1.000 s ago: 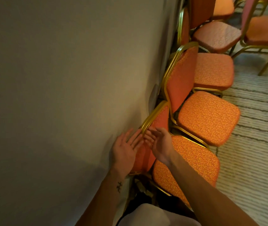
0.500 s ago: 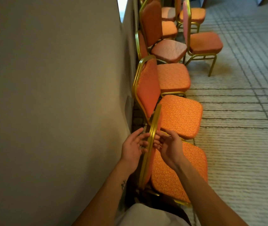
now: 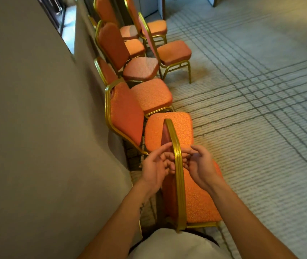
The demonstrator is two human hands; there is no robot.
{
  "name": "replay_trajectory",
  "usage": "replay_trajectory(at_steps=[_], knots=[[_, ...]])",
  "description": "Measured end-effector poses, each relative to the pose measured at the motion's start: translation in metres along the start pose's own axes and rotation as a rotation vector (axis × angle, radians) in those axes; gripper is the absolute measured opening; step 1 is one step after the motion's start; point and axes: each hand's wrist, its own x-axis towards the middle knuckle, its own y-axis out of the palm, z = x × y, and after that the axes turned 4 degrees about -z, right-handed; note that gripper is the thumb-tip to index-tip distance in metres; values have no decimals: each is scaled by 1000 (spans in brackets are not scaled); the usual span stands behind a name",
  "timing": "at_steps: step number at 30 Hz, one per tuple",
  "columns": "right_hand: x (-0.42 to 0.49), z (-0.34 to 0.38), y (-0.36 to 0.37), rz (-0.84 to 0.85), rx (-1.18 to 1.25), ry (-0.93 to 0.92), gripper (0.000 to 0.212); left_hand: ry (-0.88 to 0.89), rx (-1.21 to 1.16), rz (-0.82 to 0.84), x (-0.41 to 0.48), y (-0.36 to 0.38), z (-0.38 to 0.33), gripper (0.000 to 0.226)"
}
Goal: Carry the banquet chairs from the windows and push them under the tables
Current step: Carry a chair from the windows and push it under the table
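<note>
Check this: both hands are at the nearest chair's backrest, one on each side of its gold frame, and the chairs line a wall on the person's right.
Not quite. The head view shows the wall on the person's left, not right. The rest stands: the left hand and right hand flank the gold frame of the backrest on the nearest chair.

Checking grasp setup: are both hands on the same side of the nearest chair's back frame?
No: the left hand is left of the back frame, the right hand right of it.
</note>
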Motion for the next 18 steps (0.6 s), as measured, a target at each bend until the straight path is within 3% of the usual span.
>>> replay_trajectory(at_steps=[7,11,16,18], knots=[[-14,41,-57,-100,72,-73,29,-48,11,135,22,73,15,64],[-27,56,-80,-141,87,-148,21,-80,42,190,33,98,24,54],[-48,79,-93,-210,69,-196,34,-100,116,264,43,130,28,44],[-55,90,-100,-201,89,-219,26,-92,179,293,49,143,31,40]])
